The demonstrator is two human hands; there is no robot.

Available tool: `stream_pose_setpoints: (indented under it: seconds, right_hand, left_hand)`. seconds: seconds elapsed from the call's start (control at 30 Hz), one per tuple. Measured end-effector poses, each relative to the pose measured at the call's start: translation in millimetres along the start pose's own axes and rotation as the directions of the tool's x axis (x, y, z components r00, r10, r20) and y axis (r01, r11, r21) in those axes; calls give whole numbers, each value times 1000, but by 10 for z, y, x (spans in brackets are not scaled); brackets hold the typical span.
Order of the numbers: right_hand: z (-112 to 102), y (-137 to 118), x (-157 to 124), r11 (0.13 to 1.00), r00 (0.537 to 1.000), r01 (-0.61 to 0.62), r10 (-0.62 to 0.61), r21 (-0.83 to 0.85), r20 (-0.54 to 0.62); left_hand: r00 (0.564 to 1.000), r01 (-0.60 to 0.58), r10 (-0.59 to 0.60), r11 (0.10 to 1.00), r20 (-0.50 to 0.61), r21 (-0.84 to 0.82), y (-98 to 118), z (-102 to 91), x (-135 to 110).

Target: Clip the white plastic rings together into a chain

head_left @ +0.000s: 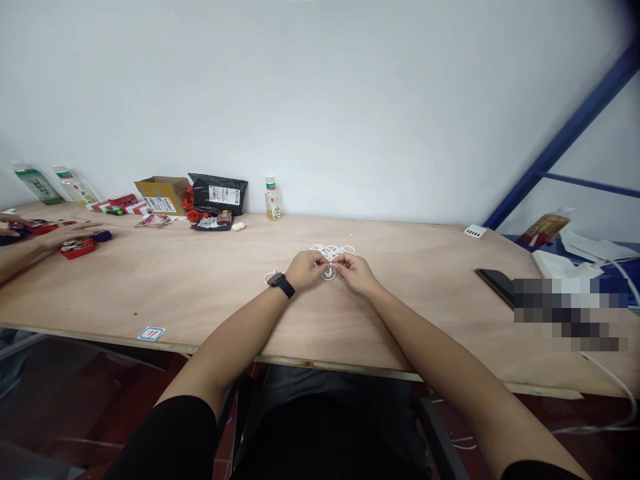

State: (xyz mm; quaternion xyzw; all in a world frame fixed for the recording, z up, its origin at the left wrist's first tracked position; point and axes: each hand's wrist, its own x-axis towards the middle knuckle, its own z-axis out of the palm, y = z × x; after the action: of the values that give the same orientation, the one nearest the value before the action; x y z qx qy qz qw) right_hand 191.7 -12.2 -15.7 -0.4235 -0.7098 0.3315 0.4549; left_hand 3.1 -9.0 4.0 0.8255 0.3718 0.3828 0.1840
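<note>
Head view: the left hand [304, 270] and right hand [357, 273] are together, fingertips pinching at a tangle of thin white loops [331, 252] that lies on a plywood table [150, 287] directly under and just beyond them. A black watch [283, 285] circles the left wrist.

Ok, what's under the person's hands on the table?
Under the left hand and right hand lies a tangle of white loops on a plywood table. The palms and fingers cover whatever lies directly beneath them.
</note>
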Motion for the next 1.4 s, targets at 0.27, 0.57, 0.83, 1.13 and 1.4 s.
stream_pose_setpoints:
  seconds: [0.27, 0.57, 0.83, 1.13, 1.4]
  right_hand:
    - [78, -29, 5, 993, 994, -21, 32, 113, -101]
    - [-27, -11, 3, 954, 998, 54, -60, -295, -12]
    - [-53, -32, -29, 739, 991, 76, 21, -670, 135]
    - [-44, -68, -38, 752, 980, 59, 80, -657, 180]
    - [-42, -49, -27, 769, 981, 133, -11, -625, 194]
  left_hand:
    - [997, -27, 29, 999, -67, 41, 64, -27, 34]
    - [997, 37, -55, 955, 54, 293, 16, -170, 40]
    - [939, 196, -326, 763, 106, 616, -103, -304, 17]
    - [966, 188, -256, 791, 37, 582, -50, -225, 32]
    - [972, 21, -92, 951, 218, 307, -39, -137, 10]
